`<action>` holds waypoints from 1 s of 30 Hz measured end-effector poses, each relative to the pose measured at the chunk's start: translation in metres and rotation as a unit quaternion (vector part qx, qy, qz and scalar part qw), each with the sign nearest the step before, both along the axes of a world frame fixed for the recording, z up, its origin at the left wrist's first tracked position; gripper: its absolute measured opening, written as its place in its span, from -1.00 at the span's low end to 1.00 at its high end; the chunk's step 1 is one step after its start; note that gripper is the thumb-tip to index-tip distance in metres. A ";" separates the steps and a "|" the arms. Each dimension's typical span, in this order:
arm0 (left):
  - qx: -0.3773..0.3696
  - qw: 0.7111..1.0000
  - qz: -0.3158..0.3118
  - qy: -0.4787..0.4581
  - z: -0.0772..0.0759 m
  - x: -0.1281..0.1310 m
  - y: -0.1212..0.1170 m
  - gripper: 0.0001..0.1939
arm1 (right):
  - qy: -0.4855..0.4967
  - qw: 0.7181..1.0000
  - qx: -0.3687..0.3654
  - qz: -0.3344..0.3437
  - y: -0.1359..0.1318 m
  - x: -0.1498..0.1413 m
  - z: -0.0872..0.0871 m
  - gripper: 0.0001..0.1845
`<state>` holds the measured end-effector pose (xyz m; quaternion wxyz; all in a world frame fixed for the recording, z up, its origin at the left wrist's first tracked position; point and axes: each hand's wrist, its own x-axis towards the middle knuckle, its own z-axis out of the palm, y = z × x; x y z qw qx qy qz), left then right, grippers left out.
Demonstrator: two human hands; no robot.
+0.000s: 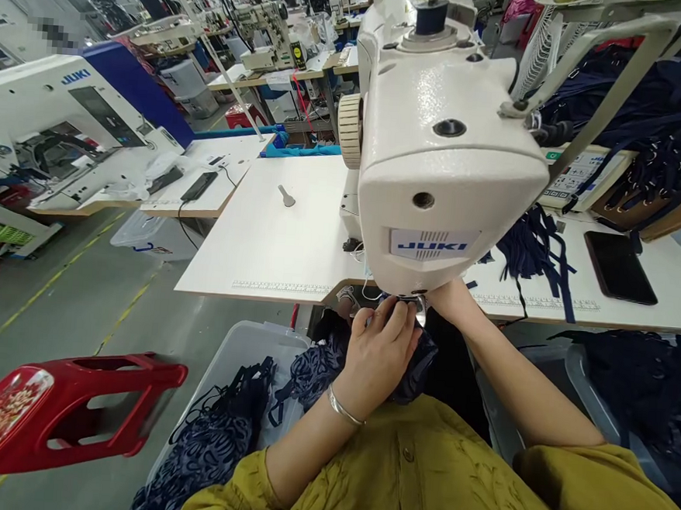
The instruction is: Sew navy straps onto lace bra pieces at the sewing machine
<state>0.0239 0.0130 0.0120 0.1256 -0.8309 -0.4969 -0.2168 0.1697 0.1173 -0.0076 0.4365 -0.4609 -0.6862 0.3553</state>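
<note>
A white sewing machine (445,169) stands in front of me, and its head hides much of the needle area. Just below it, my left hand (377,355) has its fingers curled on a navy garment (417,369), beside the shiny metal part under the head. My right hand (451,300) reaches in from the other side, close to the same spot. Its fingers are behind the machine head, so their grip is hidden. Part of the garment hangs down toward my lap, with a patterned piece (317,374) to the left.
Patterned navy garments (217,433) fill a clear bin (241,341) at left. Navy straps (533,249) and a phone (619,267) lie on the white table (271,242)'s right side. A red stool (90,416) lies on the floor. More dark cloth (646,385) sits at right.
</note>
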 end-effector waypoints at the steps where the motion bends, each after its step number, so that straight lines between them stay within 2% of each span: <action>1: 0.000 1.000 0.001 0.000 0.000 0.000 0.000 -0.68 | 0.002 1.000 -0.001 0.004 0.000 0.000 -0.001 -0.70; 6: 0.000 1.000 0.005 -0.002 -0.001 0.001 0.000 -0.68 | -0.004 1.000 -0.017 0.009 0.000 0.000 -0.003 -0.63; 13: 0.005 1.000 0.005 0.010 -0.003 0.000 0.000 -0.68 | -0.022 1.000 0.003 -0.007 -0.001 -0.001 -0.002 -0.53; 17: 0.006 0.999 0.010 0.030 -0.003 -0.001 -0.001 -0.68 | -0.040 0.999 0.014 -0.025 -0.001 0.000 -0.004 -0.54; 22: 0.016 0.999 0.019 0.036 -0.004 -0.004 -0.002 -0.68 | -0.056 0.997 0.043 -0.015 0.000 0.000 -0.010 -0.59; 30: -0.006 1.000 0.016 0.023 -0.003 -0.010 -0.003 -0.59 | -0.087 0.995 0.043 -0.027 0.004 0.001 -0.022 -0.68</action>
